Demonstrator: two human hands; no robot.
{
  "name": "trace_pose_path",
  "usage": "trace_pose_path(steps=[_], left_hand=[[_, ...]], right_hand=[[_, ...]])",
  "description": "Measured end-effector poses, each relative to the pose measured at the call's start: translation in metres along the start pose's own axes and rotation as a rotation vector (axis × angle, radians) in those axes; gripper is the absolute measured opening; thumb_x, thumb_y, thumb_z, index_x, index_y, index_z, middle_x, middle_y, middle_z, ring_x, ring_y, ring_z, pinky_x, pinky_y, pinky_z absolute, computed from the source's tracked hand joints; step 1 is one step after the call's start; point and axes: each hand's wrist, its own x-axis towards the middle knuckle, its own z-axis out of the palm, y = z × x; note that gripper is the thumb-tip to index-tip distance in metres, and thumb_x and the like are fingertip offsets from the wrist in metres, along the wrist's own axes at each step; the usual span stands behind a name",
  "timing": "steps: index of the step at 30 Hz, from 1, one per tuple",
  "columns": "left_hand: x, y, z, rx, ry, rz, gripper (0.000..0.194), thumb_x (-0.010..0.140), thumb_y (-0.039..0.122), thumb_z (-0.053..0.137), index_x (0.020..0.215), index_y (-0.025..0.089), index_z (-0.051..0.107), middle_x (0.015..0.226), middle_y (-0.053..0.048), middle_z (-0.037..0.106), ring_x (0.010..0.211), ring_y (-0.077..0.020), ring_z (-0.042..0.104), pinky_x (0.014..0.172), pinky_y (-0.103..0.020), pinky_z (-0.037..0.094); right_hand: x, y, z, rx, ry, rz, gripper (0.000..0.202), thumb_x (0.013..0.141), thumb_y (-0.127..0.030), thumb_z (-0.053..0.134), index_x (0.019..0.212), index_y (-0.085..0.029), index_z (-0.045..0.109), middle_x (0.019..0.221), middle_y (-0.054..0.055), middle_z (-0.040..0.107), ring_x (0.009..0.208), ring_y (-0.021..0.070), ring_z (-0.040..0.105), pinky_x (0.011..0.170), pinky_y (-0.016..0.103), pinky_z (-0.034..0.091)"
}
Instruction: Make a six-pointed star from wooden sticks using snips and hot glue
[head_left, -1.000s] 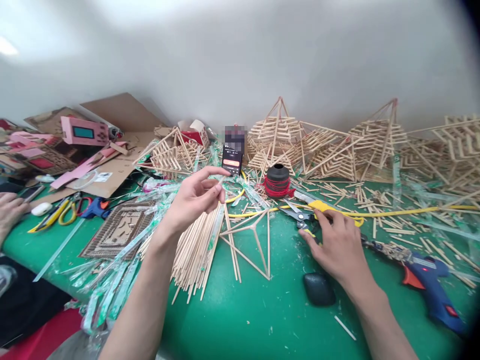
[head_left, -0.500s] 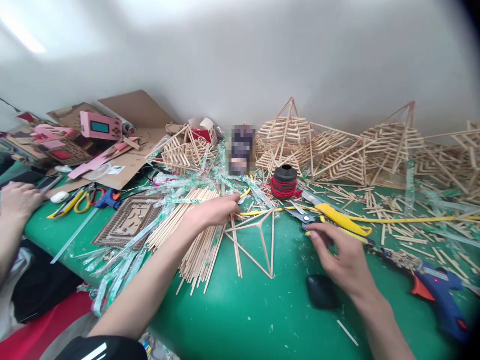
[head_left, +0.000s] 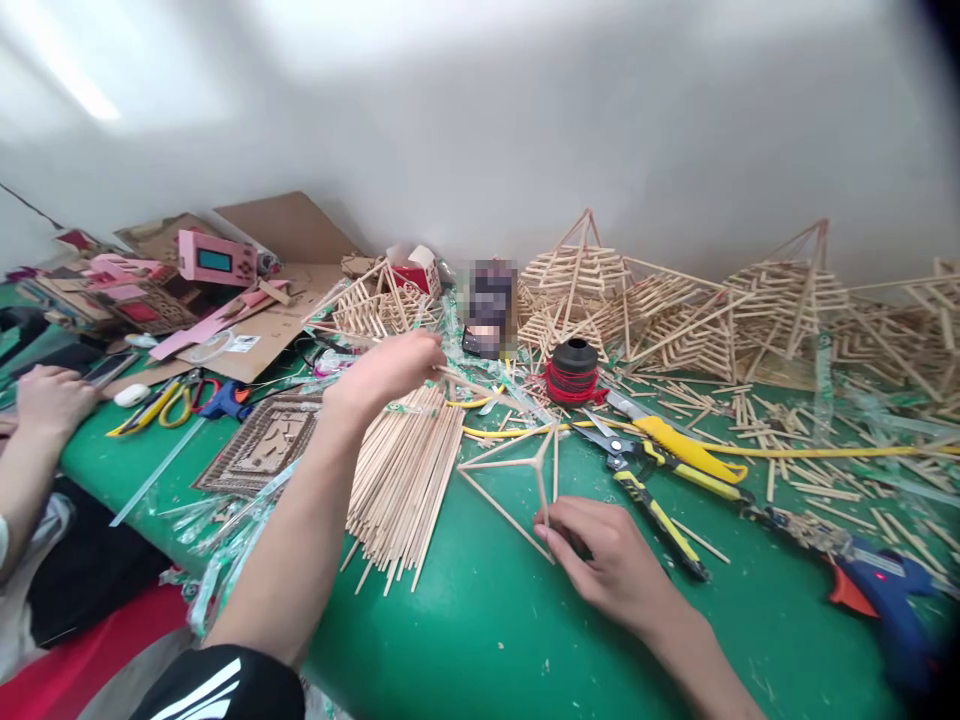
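Note:
My left hand (head_left: 394, 372) is closed over the far end of the stick bundle, gripping wooden sticks (head_left: 480, 386) that stick out to the right. Its fingertips are partly hidden. Below it lies the bundle of long thin sticks (head_left: 409, 490). On the green table stands a small stick frame (head_left: 504, 464), sticks joined at a peak. My right hand (head_left: 611, 555) pinches this frame near its right lower corner. Scissors with yellow-and-black handles (head_left: 660, 520) lie spread just beyond my right hand, untouched.
Behind are a red cord spool (head_left: 574, 375), a yellow-handled knife (head_left: 686, 447) and stick pyramids (head_left: 581, 265). A blue glue gun (head_left: 881, 575) lies at right, with cut stick pieces around. At left are pliers (head_left: 154, 405), a woven panel (head_left: 259, 440) and another person's hand (head_left: 60, 400).
My right hand has let go of the scissors and moved left to the stick frame. My left hand has shifted back and left, with sticks in it.

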Motion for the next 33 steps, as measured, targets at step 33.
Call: trace_pose_path(steps=[33], left_hand=[[0.084, 0.088, 0.040, -0.405, -0.159, 0.494, 0.013, 0.085, 0.008, 0.067, 0.078, 0.016, 0.074, 0.086, -0.005, 0.072, 0.083, -0.0162, 0.064, 0.079, -0.026, 0.045]], right_hand=[[0.013, 0.025, -0.026, 0.696, 0.809, 0.569, 0.038, 0.085, -0.051, 0.072, 0.102, -0.017, 0.064, 0.069, 0.001, 0.068, 0.053, 0.0130, 0.062, 0.045, 0.024, 0.050]])
